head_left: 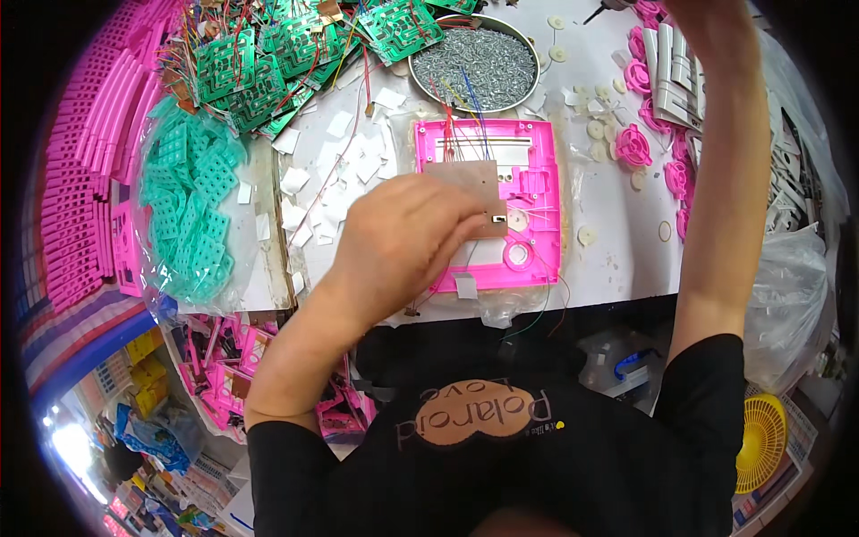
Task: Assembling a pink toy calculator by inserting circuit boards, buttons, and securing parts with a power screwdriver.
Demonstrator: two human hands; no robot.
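Note:
My left hand (403, 233) is closed on a brown circuit board (474, 175), fingertips pinching its right edge beside a small black-and-white switch (498, 219). The board lies over an open pink plastic casing (548, 192), covering its middle. Red, blue and white wires run from the board, and a round speaker-like part (517, 219) sits within the casing. My right arm (720, 206) stretches up to the top right, where my right hand (707, 7) is cut off by the picture's edge, fingers hidden. Near it shows the thin dark tip of a screwdriver-like tool (594, 15).
A round tray of screws (474, 67) stands behind the casing, next to heaped green circuit boards (291, 63). Bagged turquoise keypads (188, 206) and stacked pink parts (80, 179) lie left; white paper pieces (344, 166) are scattered nearby. Pink ring-shaped parts (633, 146) sit right.

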